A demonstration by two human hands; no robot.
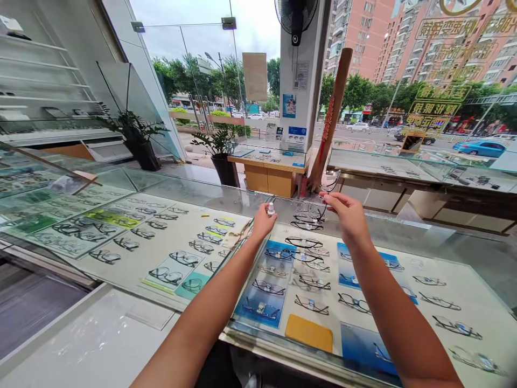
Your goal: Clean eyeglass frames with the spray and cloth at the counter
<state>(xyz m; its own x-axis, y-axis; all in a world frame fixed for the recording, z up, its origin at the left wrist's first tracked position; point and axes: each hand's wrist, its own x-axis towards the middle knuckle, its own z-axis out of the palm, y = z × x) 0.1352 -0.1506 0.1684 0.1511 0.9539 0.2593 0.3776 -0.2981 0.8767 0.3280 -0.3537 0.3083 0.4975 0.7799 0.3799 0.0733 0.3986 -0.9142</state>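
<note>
Both my arms reach forward over a glass display counter (pixel 407 237) filled with rows of eyeglasses. My left hand (pixel 263 218) is closed around a small white bottle (pixel 270 208), whose cap sticks out above my fingers. My right hand (pixel 348 213) is closed in a pinch on a thin black-framed pair of glasses (pixel 319 207), held just above the counter top. Several more black-framed glasses (pixel 307 221) lie stacked on the glass right below and between my hands.
Two potted plants (pixel 139 137) (pixel 221 151) stand on the floor beyond the counter. A wooden display table (pixel 270 170), a tall brown pole (pixel 331 116) and a wall fan (pixel 296 16) are ahead. A second glass counter (pixel 388 164) runs along the window at right.
</note>
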